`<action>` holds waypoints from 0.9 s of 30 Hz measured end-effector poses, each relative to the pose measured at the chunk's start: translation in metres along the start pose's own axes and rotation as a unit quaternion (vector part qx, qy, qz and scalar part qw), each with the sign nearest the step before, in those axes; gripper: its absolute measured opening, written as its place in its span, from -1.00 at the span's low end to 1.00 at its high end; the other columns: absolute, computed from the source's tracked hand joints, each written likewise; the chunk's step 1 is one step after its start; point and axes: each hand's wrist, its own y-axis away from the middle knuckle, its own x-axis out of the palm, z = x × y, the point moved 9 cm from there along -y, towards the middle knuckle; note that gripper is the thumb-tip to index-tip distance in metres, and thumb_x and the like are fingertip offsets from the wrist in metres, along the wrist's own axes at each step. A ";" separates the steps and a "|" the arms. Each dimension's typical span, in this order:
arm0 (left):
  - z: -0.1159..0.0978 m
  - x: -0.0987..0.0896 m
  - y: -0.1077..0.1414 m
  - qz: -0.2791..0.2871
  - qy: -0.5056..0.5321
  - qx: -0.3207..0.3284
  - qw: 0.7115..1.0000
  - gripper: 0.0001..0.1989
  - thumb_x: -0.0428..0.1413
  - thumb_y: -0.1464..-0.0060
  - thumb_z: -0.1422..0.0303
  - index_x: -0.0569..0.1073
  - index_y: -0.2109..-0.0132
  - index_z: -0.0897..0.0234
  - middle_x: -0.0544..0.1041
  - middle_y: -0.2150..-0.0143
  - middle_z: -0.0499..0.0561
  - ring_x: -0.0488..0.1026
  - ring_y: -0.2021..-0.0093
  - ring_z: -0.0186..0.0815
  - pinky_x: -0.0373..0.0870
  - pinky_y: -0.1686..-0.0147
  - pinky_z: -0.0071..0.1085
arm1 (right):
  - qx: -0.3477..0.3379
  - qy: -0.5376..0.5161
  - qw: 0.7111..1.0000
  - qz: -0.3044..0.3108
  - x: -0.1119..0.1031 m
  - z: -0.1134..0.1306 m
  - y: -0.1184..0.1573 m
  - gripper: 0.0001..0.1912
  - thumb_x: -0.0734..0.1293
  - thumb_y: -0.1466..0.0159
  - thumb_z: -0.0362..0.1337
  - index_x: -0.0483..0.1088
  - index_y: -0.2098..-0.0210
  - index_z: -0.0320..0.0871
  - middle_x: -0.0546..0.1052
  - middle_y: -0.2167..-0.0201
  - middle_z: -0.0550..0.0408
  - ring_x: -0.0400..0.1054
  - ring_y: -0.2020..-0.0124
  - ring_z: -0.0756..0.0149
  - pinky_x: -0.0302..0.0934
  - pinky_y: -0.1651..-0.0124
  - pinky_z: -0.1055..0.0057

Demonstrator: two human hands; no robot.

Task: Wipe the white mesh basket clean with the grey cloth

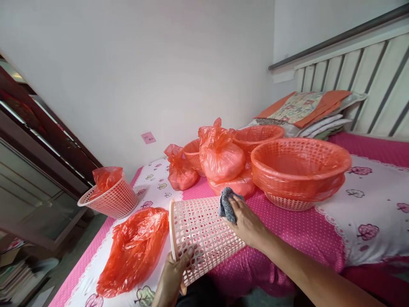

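Observation:
A pale pink plastic basket [204, 234] with a lattice wall lies tipped on its side in front of me, its rim toward the left. My left hand [175, 273] grips it near the rim, thumb on the outer wall and the other fingers hidden. Pressed against the upper right part of the wall is a dark grey cloth [228, 205], held in my right hand [244, 219]. Left of the basket, a loose red plastic bag [136, 249] lies crumpled on the bed.
Tied red bags [220, 157] stand behind the basket, near a large basket [300, 170] lined with red plastic. Another basket [118, 198] with a red bag leans at left. Folded bedding [303, 108] lies by the white headboard [361, 81]. The patterned bedsheet [377, 187] covers the bed.

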 end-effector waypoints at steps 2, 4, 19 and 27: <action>0.000 0.002 0.005 0.012 -0.005 -0.007 1.000 -0.45 0.49 0.24 -0.04 0.75 0.20 0.30 0.79 0.24 0.18 0.70 0.21 -0.05 0.60 0.19 -0.26 | -0.020 -0.027 0.999 -0.029 0.002 0.000 0.001 -0.32 0.35 -0.37 -0.14 0.15 -0.37 -0.33 0.32 -0.34 -0.47 0.16 -0.42 -0.23 0.18 -0.40 -0.21; 0.003 0.001 0.011 0.019 -0.022 -0.012 1.000 -0.46 0.49 0.24 -0.02 0.74 0.19 0.28 0.79 0.22 0.17 0.70 0.20 -0.04 0.60 0.18 -0.25 | -0.034 -0.039 0.998 -0.045 0.002 0.004 -0.001 -0.33 0.35 -0.36 -0.15 0.17 -0.36 -0.32 0.35 -0.31 -0.44 0.17 -0.40 -0.22 0.17 -0.40 -0.24; 0.011 0.009 0.024 0.067 -0.057 -0.013 0.996 -0.55 0.48 0.14 0.10 0.72 0.12 0.25 0.78 0.21 0.15 0.69 0.15 0.03 0.55 -0.02 -0.08 | -0.158 -0.088 0.983 0.013 -0.008 0.109 -0.027 -0.28 0.40 -0.33 0.00 0.31 -0.32 -0.35 0.39 -0.31 -0.36 0.24 -0.34 -0.14 0.11 -0.42 -0.14; 0.014 0.011 0.025 0.066 -0.049 0.020 0.996 -0.62 0.44 0.07 0.16 0.70 0.10 0.21 0.77 0.16 0.10 0.66 0.08 0.01 0.55 -0.01 -0.11 | -0.267 -0.106 0.957 0.047 0.000 0.163 -0.011 -0.12 0.33 -0.34 0.16 0.15 -0.46 -0.24 0.23 -0.45 -0.30 0.03 -0.47 -0.13 -0.14 -0.53 -0.13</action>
